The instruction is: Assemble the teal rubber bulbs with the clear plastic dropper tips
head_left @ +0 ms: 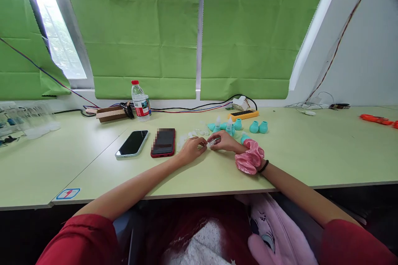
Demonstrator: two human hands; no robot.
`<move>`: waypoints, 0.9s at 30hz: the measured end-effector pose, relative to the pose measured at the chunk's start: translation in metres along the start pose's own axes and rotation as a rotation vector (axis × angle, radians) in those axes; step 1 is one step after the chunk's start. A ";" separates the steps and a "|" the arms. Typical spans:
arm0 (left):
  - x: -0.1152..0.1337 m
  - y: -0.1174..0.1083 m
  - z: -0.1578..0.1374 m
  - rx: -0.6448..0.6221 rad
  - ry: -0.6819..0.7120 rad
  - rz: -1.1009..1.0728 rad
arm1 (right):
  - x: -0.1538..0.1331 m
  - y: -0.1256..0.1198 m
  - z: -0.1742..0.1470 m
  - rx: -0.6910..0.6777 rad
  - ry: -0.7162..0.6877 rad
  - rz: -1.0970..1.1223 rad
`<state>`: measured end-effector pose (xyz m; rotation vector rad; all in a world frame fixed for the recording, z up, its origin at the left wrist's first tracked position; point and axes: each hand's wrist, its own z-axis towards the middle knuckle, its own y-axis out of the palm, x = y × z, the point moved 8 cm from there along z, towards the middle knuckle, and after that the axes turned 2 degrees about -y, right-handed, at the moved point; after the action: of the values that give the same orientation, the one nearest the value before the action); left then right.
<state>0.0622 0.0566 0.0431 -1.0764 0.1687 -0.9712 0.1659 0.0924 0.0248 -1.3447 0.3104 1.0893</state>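
Both hands meet over the middle of the table around a small clear plastic piece (212, 143). My left hand (193, 149) pinches its left end between thumb and fingers. On the other side my right hand (224, 140) has its fingers closed on the same piece. Behind the left hand lie several small translucent pieces (199, 132), too small to name. Just past the right hand are several turquoise hollow plastic parts (238, 124), two of them topped with a clear pointed tip (229, 123). One more turquoise part (245, 137) sits beside the right wrist.
Two phones, one pale-edged (132, 144) and one red-edged (163, 143), lie left of the hands. Behind them stand a water bottle (140, 103) and a cardboard box (112, 114). A yellow-and-black device (243, 115) and cables line the back. Clear containers (34, 118) are far left, an orange tool (376, 119) far right.
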 end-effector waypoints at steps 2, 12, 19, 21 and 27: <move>0.000 -0.001 0.000 0.012 0.005 -0.003 | 0.001 0.000 0.001 -0.015 0.014 0.047; -0.002 -0.003 0.000 0.033 0.002 -0.051 | 0.002 0.005 -0.006 -0.060 0.158 0.277; -0.004 -0.004 -0.001 0.055 0.005 -0.033 | -0.005 0.007 -0.010 -0.109 0.179 0.382; -0.004 -0.004 -0.001 0.054 0.001 -0.022 | -0.005 0.008 -0.010 -0.127 0.185 0.401; -0.005 -0.004 -0.001 0.059 0.008 0.002 | -0.003 0.011 -0.009 -0.148 0.178 0.398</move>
<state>0.0565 0.0592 0.0440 -1.0182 0.1465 -0.9734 0.1594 0.0816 0.0180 -1.5561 0.6609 1.3424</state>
